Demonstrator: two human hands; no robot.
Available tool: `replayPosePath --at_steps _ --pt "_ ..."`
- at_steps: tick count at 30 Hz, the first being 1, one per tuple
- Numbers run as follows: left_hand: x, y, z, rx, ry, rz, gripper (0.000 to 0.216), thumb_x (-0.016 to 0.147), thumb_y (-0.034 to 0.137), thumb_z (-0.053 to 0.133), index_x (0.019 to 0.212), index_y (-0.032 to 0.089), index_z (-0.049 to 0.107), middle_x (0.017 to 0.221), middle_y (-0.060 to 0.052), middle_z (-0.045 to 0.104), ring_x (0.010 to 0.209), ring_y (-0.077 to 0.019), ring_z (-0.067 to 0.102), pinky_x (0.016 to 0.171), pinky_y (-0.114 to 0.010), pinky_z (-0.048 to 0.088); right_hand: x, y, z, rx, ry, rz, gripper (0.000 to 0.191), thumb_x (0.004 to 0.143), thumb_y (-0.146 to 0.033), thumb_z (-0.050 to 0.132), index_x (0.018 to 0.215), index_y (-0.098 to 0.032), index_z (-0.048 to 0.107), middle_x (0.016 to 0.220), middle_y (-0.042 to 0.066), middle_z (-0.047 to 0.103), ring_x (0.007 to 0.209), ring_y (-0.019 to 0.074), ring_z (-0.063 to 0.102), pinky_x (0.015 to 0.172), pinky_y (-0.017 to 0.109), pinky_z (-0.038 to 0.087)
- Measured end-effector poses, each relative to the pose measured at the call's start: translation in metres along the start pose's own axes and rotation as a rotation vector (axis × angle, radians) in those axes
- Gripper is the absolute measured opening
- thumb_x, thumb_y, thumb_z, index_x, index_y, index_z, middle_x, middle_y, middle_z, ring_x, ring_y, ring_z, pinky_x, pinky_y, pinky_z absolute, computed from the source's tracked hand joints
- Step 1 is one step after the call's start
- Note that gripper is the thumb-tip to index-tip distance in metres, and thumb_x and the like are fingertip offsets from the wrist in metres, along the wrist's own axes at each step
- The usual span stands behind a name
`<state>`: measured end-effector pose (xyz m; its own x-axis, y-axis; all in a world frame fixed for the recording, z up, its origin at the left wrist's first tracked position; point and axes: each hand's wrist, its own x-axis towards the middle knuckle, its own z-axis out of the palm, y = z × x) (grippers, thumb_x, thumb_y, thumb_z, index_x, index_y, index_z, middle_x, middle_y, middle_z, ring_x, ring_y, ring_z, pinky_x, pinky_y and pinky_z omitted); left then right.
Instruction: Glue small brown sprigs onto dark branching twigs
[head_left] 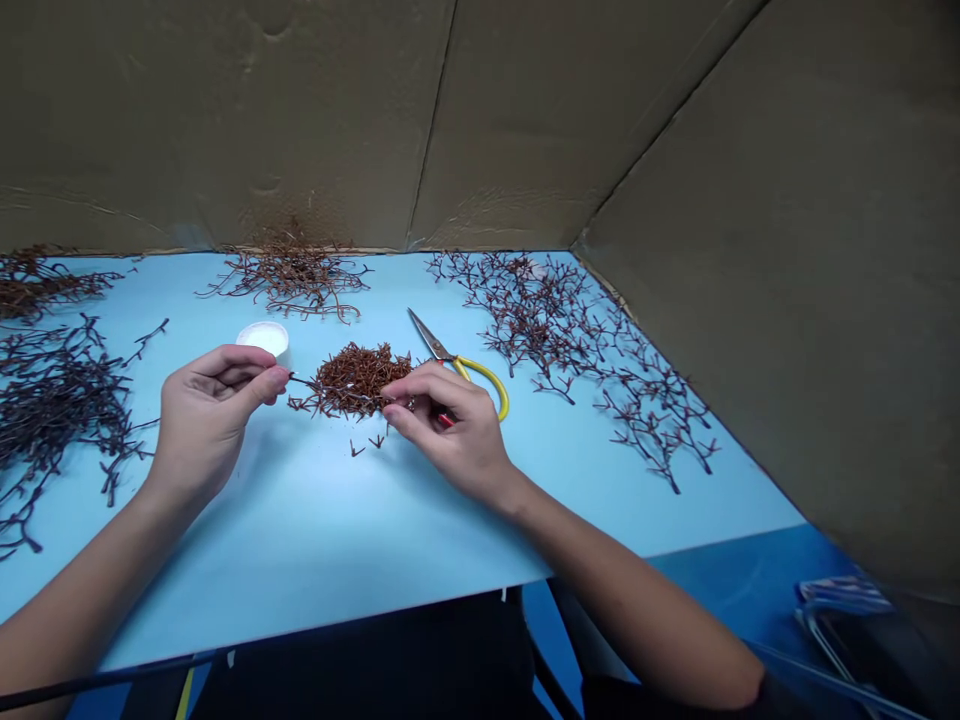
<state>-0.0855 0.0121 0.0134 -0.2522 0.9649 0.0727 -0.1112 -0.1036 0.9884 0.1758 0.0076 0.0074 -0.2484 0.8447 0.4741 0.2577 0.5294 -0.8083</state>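
The left hand point(214, 400) pinches one end of a thin strand point(330, 388) between thumb and forefinger. The right hand point(450, 425) pinches the other end, its remaining fingers curled, with something small and red showing beneath them. The strand runs between the hands, just above a heap of short brown cuttings point(360, 375) at the middle of the light-blue table point(315, 540). Yellow-handled scissors point(457, 362) lie just behind the right hand, and a small white cup point(264, 338) sits behind the left. Dark branching twigs point(570, 340) spread toward the right edge, a second dark tangle point(52, 400) lies along the left edge, and a rust-brown tangle point(292, 275) lies at the back edge.
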Motion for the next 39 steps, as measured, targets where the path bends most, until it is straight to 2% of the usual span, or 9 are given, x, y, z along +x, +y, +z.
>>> replayPosePath --at_steps 10,18,26,31,36,39 --pt "-0.007 -0.002 0.008 0.012 -0.043 -0.033 0.023 0.070 0.023 0.096 0.088 0.020 0.082 0.074 0.000 0.075 0.066 -0.0106 0.065 0.064 -0.019 0.054 -0.004 0.003 0.003 0.017 -0.015 -0.128 0.017 0.091 -0.020 0.085 0.107 -0.020 0.079 0.100 0.003 0.072 0.052 0.0055 0.045 0.051 0.026 0.044" --pt "-0.009 -0.005 0.012 -0.039 -0.100 -0.115 0.023 0.070 0.024 0.096 0.086 0.019 0.081 0.073 0.000 0.074 0.065 -0.0100 0.063 0.061 -0.017 0.051 -0.003 0.007 0.005 0.024 0.019 -0.185 0.012 0.094 -0.016 0.082 0.103 -0.023 0.081 0.095 0.002 0.072 0.059 0.0091 0.051 0.051 0.025 0.043" --pt "-0.009 -0.007 0.010 -0.038 -0.108 -0.122 0.024 0.071 0.025 0.096 0.088 0.019 0.081 0.075 0.000 0.074 0.067 -0.0098 0.063 0.063 -0.017 0.052 -0.004 0.009 0.005 0.012 0.089 -0.215 0.011 0.090 -0.017 0.086 0.100 -0.022 0.083 0.093 0.001 0.071 0.056 0.0069 0.047 0.050 0.025 0.040" --pt "-0.009 -0.008 0.010 -0.033 -0.113 -0.120 0.023 0.072 0.025 0.096 0.088 0.019 0.081 0.075 0.000 0.073 0.066 -0.0099 0.064 0.063 -0.017 0.052 -0.004 0.009 0.005 -0.012 0.119 -0.264 0.010 0.089 -0.019 0.088 0.097 -0.021 0.083 0.091 0.002 0.073 0.054 0.0068 0.048 0.051 0.025 0.044" --pt "-0.009 -0.009 0.010 -0.013 -0.126 -0.103 0.022 0.073 0.025 0.096 0.088 0.019 0.081 0.075 0.000 0.073 0.067 -0.0100 0.064 0.063 -0.018 0.052 -0.003 0.008 0.003 -0.082 0.120 -0.367 0.010 0.089 -0.016 0.087 0.097 -0.020 0.082 0.090 0.004 0.077 0.069 0.0122 0.066 0.060 0.026 0.057" --pt "-0.009 -0.009 0.009 -0.006 -0.131 -0.101 0.022 0.073 0.025 0.096 0.088 0.019 0.080 0.075 0.000 0.073 0.067 -0.0101 0.064 0.064 -0.018 0.052 -0.003 0.008 0.002 -0.109 0.118 -0.389 0.008 0.091 -0.016 0.086 0.096 -0.021 0.082 0.090 0.004 0.078 0.073 0.0132 0.069 0.063 0.027 0.060"
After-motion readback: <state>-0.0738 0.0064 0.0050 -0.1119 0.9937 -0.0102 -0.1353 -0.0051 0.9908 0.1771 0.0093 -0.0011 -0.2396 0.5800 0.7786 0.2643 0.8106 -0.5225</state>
